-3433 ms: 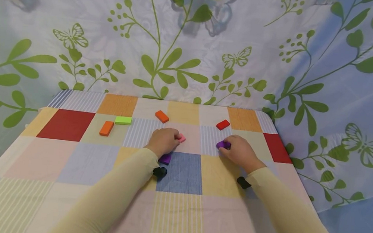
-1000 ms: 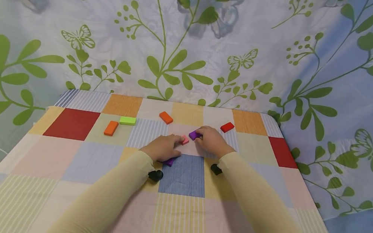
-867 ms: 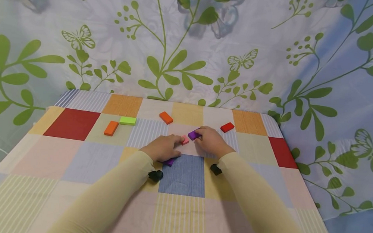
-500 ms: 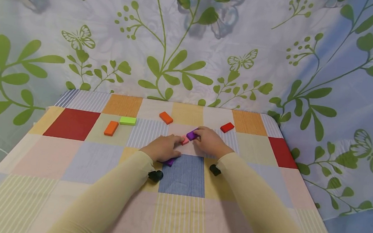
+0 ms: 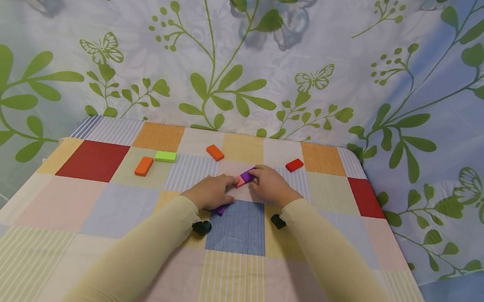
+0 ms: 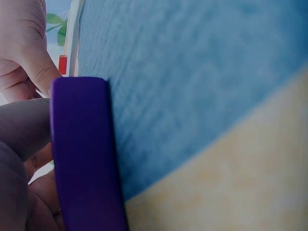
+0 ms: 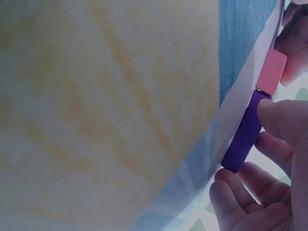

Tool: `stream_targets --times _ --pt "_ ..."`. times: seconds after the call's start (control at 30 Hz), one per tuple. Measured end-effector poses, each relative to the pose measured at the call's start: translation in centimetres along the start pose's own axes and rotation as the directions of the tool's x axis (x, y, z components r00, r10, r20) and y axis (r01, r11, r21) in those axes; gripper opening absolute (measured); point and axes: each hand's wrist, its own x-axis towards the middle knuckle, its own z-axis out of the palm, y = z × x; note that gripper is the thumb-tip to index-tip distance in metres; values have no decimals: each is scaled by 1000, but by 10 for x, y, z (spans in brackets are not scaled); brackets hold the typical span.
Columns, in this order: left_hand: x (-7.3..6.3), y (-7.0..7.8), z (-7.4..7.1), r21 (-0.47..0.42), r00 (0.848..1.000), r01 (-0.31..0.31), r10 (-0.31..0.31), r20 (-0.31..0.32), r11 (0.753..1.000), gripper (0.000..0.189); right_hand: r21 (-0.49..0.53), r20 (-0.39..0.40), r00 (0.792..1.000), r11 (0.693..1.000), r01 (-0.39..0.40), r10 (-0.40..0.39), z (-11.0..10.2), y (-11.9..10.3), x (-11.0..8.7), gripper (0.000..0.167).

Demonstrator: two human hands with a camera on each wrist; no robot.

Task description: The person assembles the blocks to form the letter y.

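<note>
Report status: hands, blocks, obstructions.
Right hand pinches purple block, left hand at pink block. Blocks end to end, nothing between. Possible obstruction: second purple block by left hand.

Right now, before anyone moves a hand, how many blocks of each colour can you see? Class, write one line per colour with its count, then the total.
Purple blocks: 2
Orange blocks: 2
Pink block: 1
Green block: 1
Red block: 1
Total in view: 7
</note>
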Motion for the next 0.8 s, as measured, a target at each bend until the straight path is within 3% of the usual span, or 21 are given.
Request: stream_targets --times 0.4,0.8 --pt "-2 1 -1 13 1000 1 -1 -4 1000 69 3 34 999 1000 -15 15 -2 -4 -2 47" --pt "-1 -4 -1 -35 1000 2 -1 21 999 75 -17 45 999 1000 -14 15 0 -4 -2 49"
